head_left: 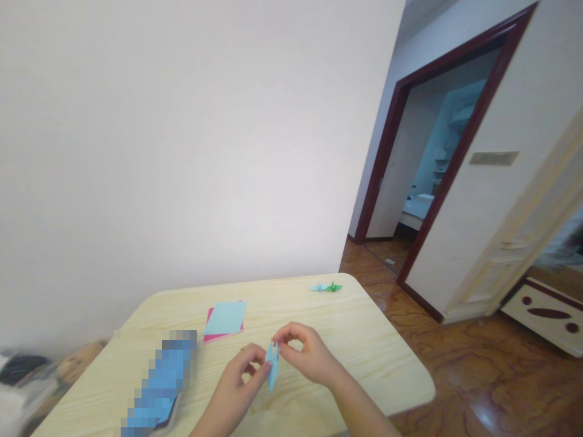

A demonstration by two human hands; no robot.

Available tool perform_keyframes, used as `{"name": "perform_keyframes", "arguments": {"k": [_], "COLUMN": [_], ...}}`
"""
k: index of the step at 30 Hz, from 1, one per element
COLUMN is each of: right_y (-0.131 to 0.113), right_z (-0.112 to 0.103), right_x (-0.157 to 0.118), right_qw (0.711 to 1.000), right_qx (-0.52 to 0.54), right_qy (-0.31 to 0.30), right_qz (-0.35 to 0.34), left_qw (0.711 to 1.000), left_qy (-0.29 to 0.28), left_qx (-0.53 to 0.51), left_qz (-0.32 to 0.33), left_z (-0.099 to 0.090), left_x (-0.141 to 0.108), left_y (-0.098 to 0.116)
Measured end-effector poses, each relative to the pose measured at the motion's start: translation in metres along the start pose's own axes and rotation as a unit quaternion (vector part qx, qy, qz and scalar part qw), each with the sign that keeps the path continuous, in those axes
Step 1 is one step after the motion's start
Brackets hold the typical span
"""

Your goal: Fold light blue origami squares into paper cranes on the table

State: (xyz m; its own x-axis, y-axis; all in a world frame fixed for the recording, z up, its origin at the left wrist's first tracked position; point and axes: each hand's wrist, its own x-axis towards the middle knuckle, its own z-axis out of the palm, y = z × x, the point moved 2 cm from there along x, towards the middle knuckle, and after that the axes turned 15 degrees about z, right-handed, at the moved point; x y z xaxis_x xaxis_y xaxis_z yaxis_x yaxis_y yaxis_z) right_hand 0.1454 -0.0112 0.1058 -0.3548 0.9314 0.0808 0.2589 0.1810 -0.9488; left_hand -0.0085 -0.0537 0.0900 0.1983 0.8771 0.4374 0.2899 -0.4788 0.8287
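Observation:
A piece of folded light blue paper (272, 371) is held upright above the table, narrow and pointed at its lower end, with two thin points at the top. My left hand (243, 379) pinches its left side between thumb and fingers. At the upper right points, my right hand (303, 352) has its thumb and index finger closed on the paper. Beyond my hands lies a small stack of square paper sheets (226, 318), light blue over pink. Near the far right corner sit a light blue folded paper crane (318, 287) and a green one (334, 287).
The pale wooden table (373, 358) has rounded corners and stands against a white wall (204, 139). A blurred-out blue device (166, 382) lies at the left front. A dark red door frame (401, 115) and wooden floor (455, 364) are to the right.

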Motion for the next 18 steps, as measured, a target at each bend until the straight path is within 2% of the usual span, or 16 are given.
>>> {"name": "perform_keyframes", "arguments": {"k": [11, 18], "right_y": [-0.011, -0.014], "right_z": [-0.004, -0.007], "right_x": [-0.004, -0.004], "right_qw": [0.995, 0.979], "right_qx": [-0.080, -0.173], "right_qy": [-0.013, -0.017], "right_qz": [-0.063, -0.103], "left_qw": [1.000, 0.999], "left_qy": [-0.017, -0.028], "left_qx": [0.000, 0.009], "left_qz": [-0.003, -0.018], "left_z": [-0.003, -0.006], "left_x": [0.001, 0.001], "left_y": [-0.001, 0.004]}}
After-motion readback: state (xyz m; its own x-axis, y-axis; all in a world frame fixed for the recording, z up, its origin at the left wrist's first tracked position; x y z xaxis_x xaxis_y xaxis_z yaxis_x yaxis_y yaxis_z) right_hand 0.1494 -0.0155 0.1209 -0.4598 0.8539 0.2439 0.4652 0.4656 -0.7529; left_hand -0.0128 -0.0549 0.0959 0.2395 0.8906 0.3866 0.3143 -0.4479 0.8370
